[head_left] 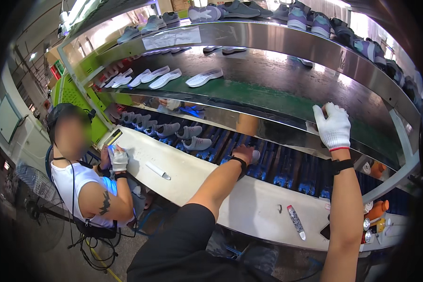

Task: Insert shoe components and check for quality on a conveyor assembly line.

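Observation:
My bare left hand [243, 152], with a dark band at the wrist, reaches down onto the roller conveyor [283, 171]. Its fingers curl over a pale grey shoe [255, 157]; only a rounded end of the shoe shows, the rest being hidden by the hand. Higher up on the right, my right hand [332, 126] wears a white knit glove with a red cuff. It is at the front edge of the green belt [268, 96], thumb and fingers apart, and no object shows in it. Several pale grey shoes [196, 143] stand on the rollers left of my left hand.
White soles [204, 78] lie on the belt's left side. Shoes [298, 16] line the upper shelf [249, 33]. On the white worktop [249, 209] are a marker-like tube [296, 222], a white tool [158, 170] and bottles [377, 210]. A seated co-worker [87, 188] is at left.

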